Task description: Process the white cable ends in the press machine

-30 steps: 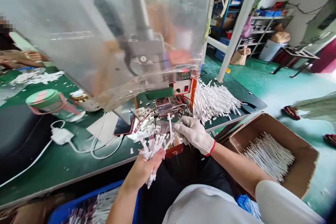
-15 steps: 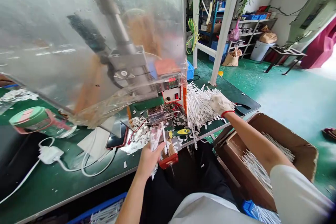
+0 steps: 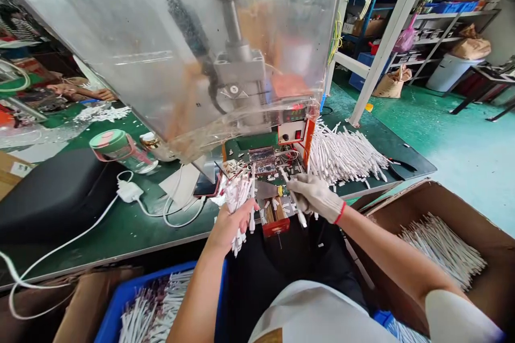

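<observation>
My left hand (image 3: pixel 227 225), bare, is closed round a bundle of short white cables (image 3: pixel 238 193) at the front edge of the green bench. One cable stands a little apart at the bundle's right side, by my thumb. My right hand (image 3: pixel 317 195), in a white glove with a red cuff, is closed on a white cable (image 3: pixel 285 174) just right of the small metal fixture (image 3: pixel 262 159). The cable's lower end shows below the glove. A large pile of white cables (image 3: pixel 346 153) lies right of the machine. Beneath my hands is a red-fronted holder (image 3: pixel 276 226).
A clear plastic shield (image 3: pixel 153 59) hangs over the machine. A phone (image 3: pixel 206 183), a green-lidded jar (image 3: pixel 120 147) and a white plug (image 3: pixel 129 191) lie left. Pliers (image 3: pixel 398 167) rest right. A cardboard box (image 3: pixel 438 193) and a blue crate (image 3: pixel 116 300) hold white cables. Another person's hands (image 3: pixel 86 90) show far left.
My right hand has come left from the cable pile to the fixture with a cable. My left hand still grips its bundle. The camera view has turned left.
</observation>
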`<control>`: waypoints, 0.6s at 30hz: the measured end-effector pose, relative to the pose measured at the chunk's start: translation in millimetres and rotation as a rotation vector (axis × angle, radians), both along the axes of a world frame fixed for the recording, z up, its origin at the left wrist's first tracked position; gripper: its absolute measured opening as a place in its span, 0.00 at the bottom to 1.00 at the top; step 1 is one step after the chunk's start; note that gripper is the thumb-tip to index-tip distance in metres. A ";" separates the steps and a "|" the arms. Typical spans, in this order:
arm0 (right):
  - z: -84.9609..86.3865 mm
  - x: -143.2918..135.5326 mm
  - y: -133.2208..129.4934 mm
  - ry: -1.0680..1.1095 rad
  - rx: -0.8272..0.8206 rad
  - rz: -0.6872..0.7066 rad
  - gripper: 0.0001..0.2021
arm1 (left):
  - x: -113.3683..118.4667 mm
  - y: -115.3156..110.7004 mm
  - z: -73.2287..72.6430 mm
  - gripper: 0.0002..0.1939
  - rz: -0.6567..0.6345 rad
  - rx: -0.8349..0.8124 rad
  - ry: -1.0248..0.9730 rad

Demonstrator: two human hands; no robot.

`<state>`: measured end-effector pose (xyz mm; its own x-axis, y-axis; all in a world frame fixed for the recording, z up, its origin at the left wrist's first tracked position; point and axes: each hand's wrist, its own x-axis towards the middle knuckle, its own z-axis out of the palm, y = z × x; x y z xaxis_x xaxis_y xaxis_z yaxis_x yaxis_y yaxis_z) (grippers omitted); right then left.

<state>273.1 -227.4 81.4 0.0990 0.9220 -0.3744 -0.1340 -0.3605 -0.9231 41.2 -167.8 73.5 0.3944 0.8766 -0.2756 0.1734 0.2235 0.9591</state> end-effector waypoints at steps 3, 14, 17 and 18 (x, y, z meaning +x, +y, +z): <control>-16.1 -24.9 23.3 0.010 0.020 -0.038 0.17 | -21.8 -11.9 1.0 0.19 0.106 -0.015 -0.028; -40.6 -34.9 50.9 0.076 -0.028 -0.094 0.13 | -56.2 -31.4 -17.9 0.20 0.143 -0.027 -0.057; -39.5 -36.2 54.1 0.082 -0.042 -0.085 0.16 | -54.6 -31.4 -17.4 0.19 0.113 -0.005 -0.030; -39.8 -36.2 54.8 0.088 -0.042 -0.087 0.16 | -53.8 -31.2 -17.1 0.19 0.102 0.000 -0.026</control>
<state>236.9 -172.6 41.6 0.1433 0.8945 -0.4236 -0.2464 -0.3823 -0.8906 -12.6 -199.0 56.5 0.3100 0.9126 -0.2668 0.1249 0.2391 0.9629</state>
